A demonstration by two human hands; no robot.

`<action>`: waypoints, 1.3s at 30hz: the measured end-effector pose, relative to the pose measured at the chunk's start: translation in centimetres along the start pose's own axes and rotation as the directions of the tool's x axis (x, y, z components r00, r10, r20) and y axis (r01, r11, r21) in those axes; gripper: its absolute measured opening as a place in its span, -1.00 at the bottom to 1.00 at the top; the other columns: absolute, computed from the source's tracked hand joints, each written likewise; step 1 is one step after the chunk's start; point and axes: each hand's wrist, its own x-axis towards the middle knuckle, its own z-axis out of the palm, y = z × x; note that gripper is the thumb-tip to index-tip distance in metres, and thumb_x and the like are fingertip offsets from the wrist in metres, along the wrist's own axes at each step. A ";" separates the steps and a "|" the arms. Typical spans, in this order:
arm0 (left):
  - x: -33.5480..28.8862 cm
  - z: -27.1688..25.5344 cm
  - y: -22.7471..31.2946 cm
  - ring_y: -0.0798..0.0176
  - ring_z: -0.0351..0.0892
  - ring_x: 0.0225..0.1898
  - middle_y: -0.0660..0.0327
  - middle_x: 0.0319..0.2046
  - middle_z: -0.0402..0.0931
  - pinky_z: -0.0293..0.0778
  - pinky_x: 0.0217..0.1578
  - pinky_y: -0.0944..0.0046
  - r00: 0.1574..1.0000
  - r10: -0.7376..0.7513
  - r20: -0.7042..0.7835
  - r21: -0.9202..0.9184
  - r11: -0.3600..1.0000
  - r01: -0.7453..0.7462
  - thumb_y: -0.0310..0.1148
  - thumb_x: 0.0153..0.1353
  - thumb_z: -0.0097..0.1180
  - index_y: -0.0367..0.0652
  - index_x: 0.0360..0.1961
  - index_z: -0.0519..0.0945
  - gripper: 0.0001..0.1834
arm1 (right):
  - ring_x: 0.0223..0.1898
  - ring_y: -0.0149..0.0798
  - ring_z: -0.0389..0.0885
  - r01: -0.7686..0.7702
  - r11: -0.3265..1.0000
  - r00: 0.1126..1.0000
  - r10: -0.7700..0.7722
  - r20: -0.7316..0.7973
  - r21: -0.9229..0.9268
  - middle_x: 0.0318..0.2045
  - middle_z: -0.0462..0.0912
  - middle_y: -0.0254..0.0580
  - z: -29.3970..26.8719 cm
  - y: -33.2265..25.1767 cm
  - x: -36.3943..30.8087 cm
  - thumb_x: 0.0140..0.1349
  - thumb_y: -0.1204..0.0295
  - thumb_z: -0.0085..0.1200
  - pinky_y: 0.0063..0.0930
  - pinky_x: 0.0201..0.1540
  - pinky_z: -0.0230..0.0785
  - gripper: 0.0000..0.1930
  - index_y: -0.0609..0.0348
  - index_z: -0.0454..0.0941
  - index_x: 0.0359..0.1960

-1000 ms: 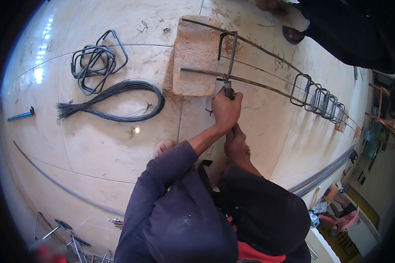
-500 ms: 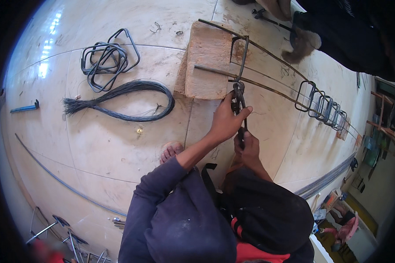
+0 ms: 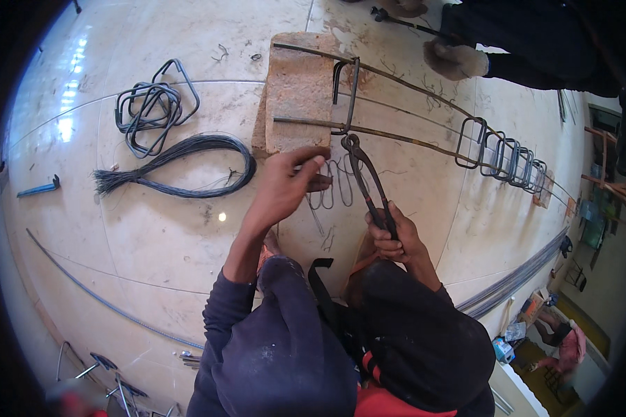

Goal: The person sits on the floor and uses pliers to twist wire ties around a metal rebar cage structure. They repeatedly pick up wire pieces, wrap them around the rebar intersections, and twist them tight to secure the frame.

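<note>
My right hand (image 3: 402,240) is wrapped around the handles of dark pincers (image 3: 373,182). Their jaws point away from me, just below a square steel stirrup (image 3: 355,87). The stirrup hangs around two long steel rods (image 3: 396,135), whose near ends rest on a reddish brick block (image 3: 299,94). My left hand (image 3: 285,182) hovers beside the block's near edge, thumb and fingers apart, holding nothing I can see. Thin bent wires (image 3: 337,184) show on the floor between my hands.
To the left lie loose stirrups (image 3: 153,111), a looped bundle of tie wire (image 3: 202,187) and a blue-handled hammer (image 3: 40,187). More stirrups (image 3: 511,160) hang along the rods at right. At top right, another person's gloved hand (image 3: 459,61) is near a dark tool (image 3: 403,22).
My left hand has come off the pincers and moved left. The pincers have dropped slightly away from the stirrup, still in my right hand. The view has shifted a little.
</note>
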 end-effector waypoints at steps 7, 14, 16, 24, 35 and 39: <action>-3.0 -1.9 1.1 0.24 0.61 -0.13 0.04 -0.04 0.53 0.60 -0.11 0.30 0.918 0.193 -0.348 0.121 0.980 -0.160 -0.45 0.35 -0.04 -0.37 0.03 0.50 -0.71 | -0.73 -0.49 0.36 0.028 0.939 0.984 -0.087 -0.156 -0.343 -0.60 0.39 -0.33 1.6 -0.2 0.1 0.43 -0.06 -0.39 -0.65 -0.73 0.24 -0.40 0.33 0.40 -0.04; -8.3 -4.4 0.1 0.07 0.37 0.21 -0.12 0.23 0.27 0.38 0.16 0.19 0.997 0.077 -0.016 0.042 0.996 -0.077 -0.52 0.27 0.00 -0.41 0.09 0.45 -0.63 | -0.59 -0.38 0.51 0.003 0.822 0.876 -0.276 -0.395 -0.569 -0.54 0.52 -0.22 5.3 -0.1 -0.4 0.46 0.12 -0.32 -0.49 -0.47 0.41 -0.53 0.31 0.39 0.05; -11.2 -5.6 -0.2 -0.04 0.29 0.26 -0.18 0.31 0.12 0.35 0.18 0.12 0.977 0.191 0.091 -0.107 0.978 -0.182 -0.53 0.26 0.00 -0.43 0.10 0.43 -0.62 | -0.57 -0.38 0.53 0.035 0.800 0.851 -0.339 -0.402 -0.599 -0.53 0.54 -0.21 5.9 0.4 -0.8 0.45 0.20 -0.27 -0.50 -0.45 0.41 -0.59 0.30 0.38 0.07; -14.8 -5.7 5.4 -0.10 0.13 0.35 -0.24 0.30 0.14 0.18 0.25 0.08 0.995 0.017 0.101 0.363 0.930 -0.052 -0.56 0.22 0.02 -0.44 0.11 0.41 -0.59 | -0.50 -0.39 0.59 -0.019 0.678 0.876 -0.343 -0.339 -0.735 -0.50 0.62 -0.14 7.0 -0.3 -0.3 0.41 0.36 -0.18 -0.52 -0.42 0.44 -0.66 0.32 0.35 0.11; -4.4 -7.9 -1.9 0.22 0.46 0.08 0.05 0.07 0.51 0.22 0.19 0.27 0.990 0.132 0.047 0.176 0.975 -0.138 -0.18 0.39 -0.12 -0.37 -0.05 0.57 -0.57 | -0.46 -0.42 0.52 0.027 0.660 0.874 -0.380 -0.303 -0.751 -0.45 0.53 -0.23 7.6 -0.5 -1.1 0.43 0.33 -0.21 -0.58 -0.50 0.36 -0.59 0.17 0.25 0.26; -0.8 -4.8 -8.1 0.03 0.36 0.20 -0.06 0.12 0.43 0.24 0.23 0.11 0.875 -0.090 0.475 -0.398 0.865 0.305 0.04 0.41 -0.26 -0.40 0.07 0.48 -0.36 | -0.58 -0.48 0.34 0.041 0.906 0.922 -0.196 -0.332 -0.421 -0.53 0.36 -0.37 7.4 -0.4 -0.5 0.43 0.27 -0.19 -0.61 -0.58 0.22 -0.65 0.14 0.33 0.15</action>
